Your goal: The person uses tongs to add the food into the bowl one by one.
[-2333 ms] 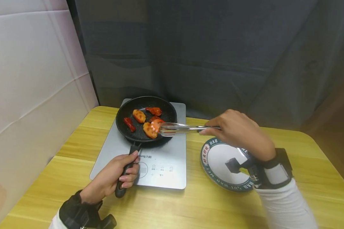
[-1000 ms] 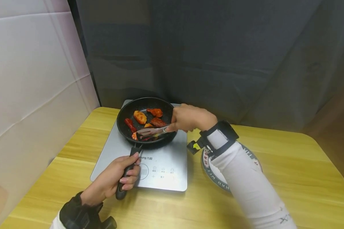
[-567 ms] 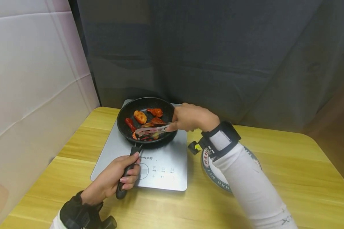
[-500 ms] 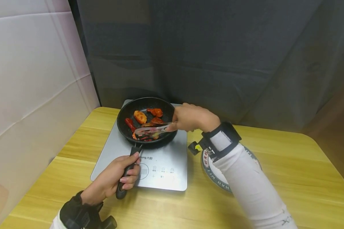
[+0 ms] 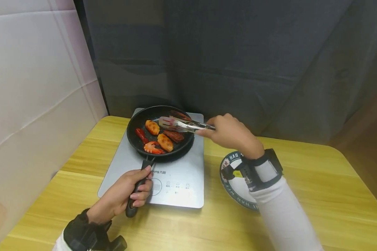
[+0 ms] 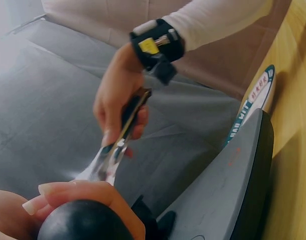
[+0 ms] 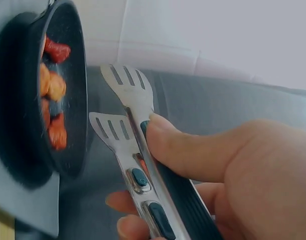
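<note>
My left hand (image 5: 122, 191) grips the black handle (image 5: 132, 206) of a frying pan (image 5: 134, 122). In my right hand (image 5: 234, 134) are metal tongs (image 5: 191, 126), held over the pan's back right side. The right wrist view shows the tongs' slotted ends (image 7: 135, 85) spread, with nothing between them. A shrimp (image 5: 153, 147) lies near the handle end of the pan, beside a browned yellow-orange piece (image 5: 165, 142). A similar piece (image 5: 152, 127), a red drumstick (image 5: 141, 135) and a dark red meat slice (image 5: 175, 136) lie around them. The tongs hide the far right of the pan.
The pan stands on a silver induction cooker (image 5: 182, 198) with touch marks. Right of it, a plate (image 5: 224, 177) with a green lettered rim sits on the wooden table (image 5: 326, 181), partly under my right wrist. A dark cloth (image 5: 238, 69) hangs behind.
My right hand has brought the tongs, which held the shrimp, to the pan's front and let it go there. The tongs have since risen toward the back right. My left hand keeps its grip.
</note>
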The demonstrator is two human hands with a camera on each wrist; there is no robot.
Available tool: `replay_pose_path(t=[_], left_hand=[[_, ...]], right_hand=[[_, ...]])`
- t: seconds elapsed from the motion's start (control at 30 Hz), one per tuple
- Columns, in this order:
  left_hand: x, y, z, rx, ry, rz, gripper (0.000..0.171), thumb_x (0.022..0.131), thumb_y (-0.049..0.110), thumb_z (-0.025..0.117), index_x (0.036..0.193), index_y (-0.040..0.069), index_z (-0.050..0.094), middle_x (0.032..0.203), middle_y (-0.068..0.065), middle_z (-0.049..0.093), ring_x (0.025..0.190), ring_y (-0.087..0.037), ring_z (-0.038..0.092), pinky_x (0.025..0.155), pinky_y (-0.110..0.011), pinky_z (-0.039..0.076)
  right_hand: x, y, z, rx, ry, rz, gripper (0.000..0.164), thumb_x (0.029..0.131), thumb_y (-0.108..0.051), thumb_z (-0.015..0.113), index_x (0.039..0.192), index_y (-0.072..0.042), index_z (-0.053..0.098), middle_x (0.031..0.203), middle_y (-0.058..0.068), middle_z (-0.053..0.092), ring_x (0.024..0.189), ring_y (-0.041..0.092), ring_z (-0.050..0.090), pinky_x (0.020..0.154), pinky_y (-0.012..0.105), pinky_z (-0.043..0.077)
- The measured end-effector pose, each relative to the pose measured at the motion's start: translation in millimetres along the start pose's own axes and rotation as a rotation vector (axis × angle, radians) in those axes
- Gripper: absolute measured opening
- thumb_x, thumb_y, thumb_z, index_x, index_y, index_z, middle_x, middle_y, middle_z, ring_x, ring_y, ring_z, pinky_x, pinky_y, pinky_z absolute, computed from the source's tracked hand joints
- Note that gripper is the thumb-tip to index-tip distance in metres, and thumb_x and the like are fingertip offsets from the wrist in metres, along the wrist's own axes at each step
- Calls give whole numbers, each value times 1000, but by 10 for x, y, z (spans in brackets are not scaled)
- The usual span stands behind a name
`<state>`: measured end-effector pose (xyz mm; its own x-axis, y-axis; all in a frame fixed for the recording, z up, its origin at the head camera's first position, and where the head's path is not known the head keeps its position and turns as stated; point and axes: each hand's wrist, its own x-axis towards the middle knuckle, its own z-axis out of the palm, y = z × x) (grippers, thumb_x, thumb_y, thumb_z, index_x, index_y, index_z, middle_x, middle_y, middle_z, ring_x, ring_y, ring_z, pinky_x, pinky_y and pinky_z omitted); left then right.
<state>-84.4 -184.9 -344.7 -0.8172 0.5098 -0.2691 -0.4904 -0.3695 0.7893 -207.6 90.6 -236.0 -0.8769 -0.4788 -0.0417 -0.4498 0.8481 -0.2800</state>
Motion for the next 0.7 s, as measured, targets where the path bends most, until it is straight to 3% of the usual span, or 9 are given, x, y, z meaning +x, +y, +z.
replay_pose_path(t=[0.27, 0.47, 0.57, 0.7], left_hand=[[5, 10, 10, 38, 21, 0, 28, 106, 31, 33, 97, 5, 31, 64, 4, 31, 42, -3, 31, 37, -16, 32], [28, -13, 33, 42, 28, 1, 27, 106, 30, 34, 97, 5, 32, 64, 4, 31, 42, -3, 31, 37, -16, 31], [33, -22, 35, 45, 23, -1, 27, 106, 30, 34, 97, 5, 32, 64, 4, 31, 42, -3, 31, 37, -15, 31], [7, -12, 8, 34, 40, 10, 27, 106, 31, 36, 97, 5, 32, 64, 4, 31, 42, -3, 31, 37, -15, 31]], right_hand=[[-490, 601, 136, 39, 89, 102, 55, 92, -48, 60, 110, 4, 63, 77, 6, 60, 70, 24, 54, 59, 35, 46], [-1013, 1190, 269, 2, 195, 132, 52, 93, -49, 58, 105, 2, 61, 74, 5, 59, 65, 22, 53, 56, 36, 44], [-1314, 1460, 358, -17, 240, 168, 53, 92, -45, 62, 113, 3, 59, 83, 13, 65, 70, 29, 59, 60, 47, 48], [-1577, 1707, 478, 3, 298, 192, 47, 89, -39, 67, 115, -1, 59, 85, 16, 66, 69, 30, 59, 55, 45, 46]])
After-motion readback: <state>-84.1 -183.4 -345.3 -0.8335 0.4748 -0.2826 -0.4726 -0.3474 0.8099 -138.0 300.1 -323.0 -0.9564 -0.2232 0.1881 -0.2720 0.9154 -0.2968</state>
